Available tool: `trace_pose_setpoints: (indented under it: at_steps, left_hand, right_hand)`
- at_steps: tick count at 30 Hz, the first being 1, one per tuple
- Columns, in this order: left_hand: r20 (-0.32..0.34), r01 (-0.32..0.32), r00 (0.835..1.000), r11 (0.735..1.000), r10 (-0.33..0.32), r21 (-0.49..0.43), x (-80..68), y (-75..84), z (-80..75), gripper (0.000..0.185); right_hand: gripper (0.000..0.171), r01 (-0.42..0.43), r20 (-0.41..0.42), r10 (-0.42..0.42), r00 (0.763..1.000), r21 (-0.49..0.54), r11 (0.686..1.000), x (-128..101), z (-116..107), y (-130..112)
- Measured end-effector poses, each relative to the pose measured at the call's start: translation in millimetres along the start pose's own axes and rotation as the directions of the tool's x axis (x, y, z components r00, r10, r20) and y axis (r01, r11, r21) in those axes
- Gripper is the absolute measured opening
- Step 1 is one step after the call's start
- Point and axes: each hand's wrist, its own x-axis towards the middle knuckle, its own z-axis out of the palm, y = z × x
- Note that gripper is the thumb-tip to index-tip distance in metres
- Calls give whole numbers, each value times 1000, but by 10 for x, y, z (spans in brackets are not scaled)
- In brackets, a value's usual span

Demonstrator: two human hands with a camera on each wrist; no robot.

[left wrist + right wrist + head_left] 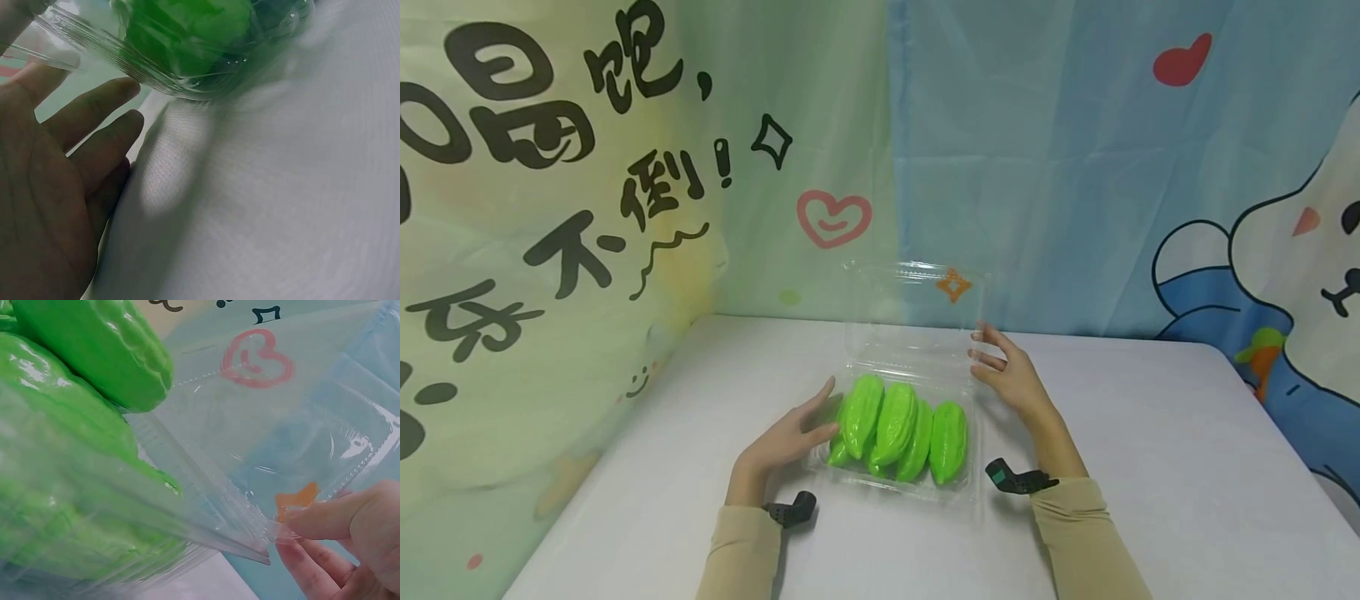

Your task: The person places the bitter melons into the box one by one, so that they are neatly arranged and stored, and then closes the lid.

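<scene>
box: clear plastic clamshell box sits mid-worktop, just in front of the person, tray part flat on the cloth.
contents: four green ridged toy fruits packed side by side in the tray; long axes run roughly near-to-far, leaning a bit to the right at the top.
lid: hinged lid stands up, nearly vertical, at the far edge of the tray; hinge runs left-right.
left hand: left hand lies at the tray's left side, fingers straight and relaxed, tips against the left wall by the outermost fruit; gripping nothing.
right hand: right hand is up at the lid's right edge, near the hinge corner; fingers lightly bent, tips on the plastic.
key relation: lid lies just left of the right fingers & rises above them; right hand is the nearer one to the lid, left hand nearer the tray. Swing axis = hinge, so lid would fall toward the person over the fruits.
head view: gives the whole layout, both sleeves, wrist cams, but the right hand's contact w/ the lid is too small to read.
right wrist view: shows it close: thumb & fingertips pinch the lid's corner flange; fruits fill the left of the picture.
left wrist view: palm and fingers spread open beside the tray's rounded corner; contact itself not clear here, tips look just short of the plastic.
backdrop: cartoon-printed cloth hangs behind the worktop.
</scene>
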Motion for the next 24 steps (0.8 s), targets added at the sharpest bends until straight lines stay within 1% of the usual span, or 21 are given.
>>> trace_pose_setpoints:
  at_steps: [8, 11, 12, 15, 18, 19, 22, 24]
  left_hand:
    - [4, 10, 1000, 1000, -10, -8, -3, 23, 4, 77]
    - [-1, -7, 1000, 1000, 7, -14, -10, 22, 1, 77]
    - [0, -11, 1000, 1000, 11, -22, -31, 70, -10, 76]
    - [-2, -29, 1000, 999, 29, -23, -35, 60, -18, 75]
    - [0, -9, 1000, 1000, 9, -28, -32, 57, -22, 74]
    - [-1, -5, 1000, 1000, 5, -23, -13, 9, -14, 75]
    - [6, 14, 1000, 999, -14, -34, -13, 12, -9, 75]
    - [9, 13, 1000, 999, -13, -43, -14, 18, -5, 74]
  right_hand:
    - [67, 53, 10, -53, 999, 1, 999, -35, -17, -35]
    - [65, 68, 18, -68, 998, 1, 998, -54, -19, -47]
    - [64, 73, 20, -73, 997, -3, 997, -59, -20, -48]
    - [60, 76, 24, -76, 997, -13, 997, -87, -19, -70]
    - [56, 80, 26, -79, 997, -24, 997, -116, -12, -88]
    - [55, 80, 27, -80, 996, -25, 996, -127, -8, -94]
    - [52, 91, 29, -91, 995, -24, 996, -147, -2, -96]
    - [52, 102, 31, -101, 994, -17, 995, -159, -5, -92]
